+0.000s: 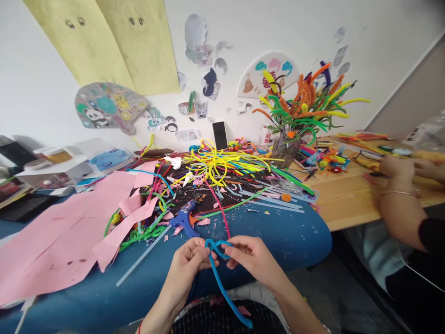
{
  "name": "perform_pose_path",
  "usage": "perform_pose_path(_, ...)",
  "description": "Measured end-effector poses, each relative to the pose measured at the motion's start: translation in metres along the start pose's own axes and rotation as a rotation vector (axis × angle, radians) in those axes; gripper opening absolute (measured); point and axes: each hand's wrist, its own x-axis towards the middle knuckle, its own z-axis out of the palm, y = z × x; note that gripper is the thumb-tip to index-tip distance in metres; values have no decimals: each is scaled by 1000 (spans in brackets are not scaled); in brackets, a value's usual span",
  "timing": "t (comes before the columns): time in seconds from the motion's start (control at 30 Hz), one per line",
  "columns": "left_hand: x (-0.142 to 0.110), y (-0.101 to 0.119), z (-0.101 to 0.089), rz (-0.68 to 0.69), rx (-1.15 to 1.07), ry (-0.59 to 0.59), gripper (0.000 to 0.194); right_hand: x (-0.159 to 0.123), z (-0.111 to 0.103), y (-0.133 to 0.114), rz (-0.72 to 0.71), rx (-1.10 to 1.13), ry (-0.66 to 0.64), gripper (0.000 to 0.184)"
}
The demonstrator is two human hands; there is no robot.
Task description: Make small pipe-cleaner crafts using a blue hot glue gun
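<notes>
A blue pipe cleaner [222, 287] is bent into loops at its upper part, and its long tail hangs down toward my lap. My left hand [193, 256] pinches the left loop between thumb and fingers. On the other side, my right hand [245, 254] grips the right loop, close to the left one. Just beyond my hands lies a blue glue gun [184, 219], with a clear glue stick [144, 256] sticking out toward me. A dark pink pipe cleaner [220, 208] runs from the pile down to behind my right hand.
Yellow pipe cleaners [222, 162] heap up at the table's back, near a propped phone [220, 135]. Pink sheets [66, 227] cover the left side. A vase [285, 150] of bright pipe-cleaner stems stands back right. Another person's hands [399, 169] work at the wooden table [347, 199].
</notes>
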Motion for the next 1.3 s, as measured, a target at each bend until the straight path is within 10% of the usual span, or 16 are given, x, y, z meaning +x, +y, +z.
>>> perform_pose_path(0.23, -4, -19, -1, -63, -31, -178, 33, 9, -3, -8, -31, -129, 21, 23)
perform_pose_path(0.6, -6, -29, 3, -16, 38, -69, 36, 13, 10, 14, -19, 17, 93, 20)
perform_pose_path(1.3, -10, -30, 7, 137, 338, -112, 24, 2, 10, -3, -61, -363, 110, 19)
